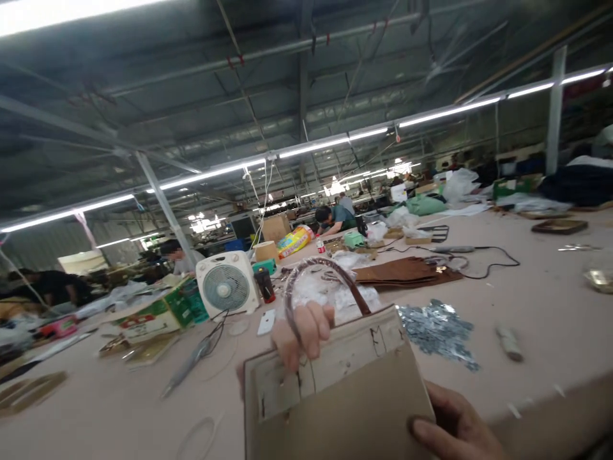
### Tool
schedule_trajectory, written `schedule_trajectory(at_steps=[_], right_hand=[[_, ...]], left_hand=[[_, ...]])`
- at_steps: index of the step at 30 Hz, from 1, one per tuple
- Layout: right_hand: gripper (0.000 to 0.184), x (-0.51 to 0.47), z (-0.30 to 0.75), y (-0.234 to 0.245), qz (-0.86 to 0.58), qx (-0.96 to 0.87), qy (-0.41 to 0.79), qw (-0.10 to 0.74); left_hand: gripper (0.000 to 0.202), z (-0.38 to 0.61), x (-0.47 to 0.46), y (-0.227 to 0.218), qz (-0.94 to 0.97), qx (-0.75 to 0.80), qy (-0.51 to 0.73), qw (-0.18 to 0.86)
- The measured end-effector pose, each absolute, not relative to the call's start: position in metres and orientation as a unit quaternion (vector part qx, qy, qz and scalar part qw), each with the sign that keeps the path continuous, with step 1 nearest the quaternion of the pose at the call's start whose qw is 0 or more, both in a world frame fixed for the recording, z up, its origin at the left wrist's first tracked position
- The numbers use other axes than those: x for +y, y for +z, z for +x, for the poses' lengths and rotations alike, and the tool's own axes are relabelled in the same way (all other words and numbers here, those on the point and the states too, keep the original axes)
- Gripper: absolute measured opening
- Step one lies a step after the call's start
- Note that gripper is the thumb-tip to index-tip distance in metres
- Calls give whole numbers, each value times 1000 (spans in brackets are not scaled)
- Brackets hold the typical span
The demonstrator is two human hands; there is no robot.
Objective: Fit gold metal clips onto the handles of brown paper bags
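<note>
A beige handbag panel (345, 396) with a brown curved handle (330, 271) is held up in front of me above a long work table (550, 319). My left hand (301, 335) curls over its top edge from behind, fingers wrapped near the handle's base. My right hand (454, 428) grips the panel's lower right corner, thumb pressed on the front face.
A small white fan (225, 285) and a green-and-white box (158, 314) stand left of the bag. A heap of small metal pieces (438, 332) and brown leather pieces (407, 271) with a black cable lie on the right. People work at tables farther back.
</note>
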State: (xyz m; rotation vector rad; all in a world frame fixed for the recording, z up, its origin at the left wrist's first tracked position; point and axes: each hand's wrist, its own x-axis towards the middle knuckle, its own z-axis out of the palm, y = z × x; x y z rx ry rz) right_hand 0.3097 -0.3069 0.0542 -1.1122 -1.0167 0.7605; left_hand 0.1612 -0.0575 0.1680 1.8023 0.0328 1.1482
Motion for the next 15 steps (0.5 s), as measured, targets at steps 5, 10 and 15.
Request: schedule_trajectory(at_steps=[5, 10, 15], right_hand=[[51, -310, 320, 53, -448, -389, 363, 719], [47, -315, 328, 36, -467, -324, 290, 770], [41, -316, 323, 10, -498, -311, 235, 775]], left_hand=[[79, 160, -105, 151, 720, 76, 490, 486], [82, 151, -124, 138, 600, 58, 419, 679], [66, 138, -99, 110, 557, 42, 334, 759]])
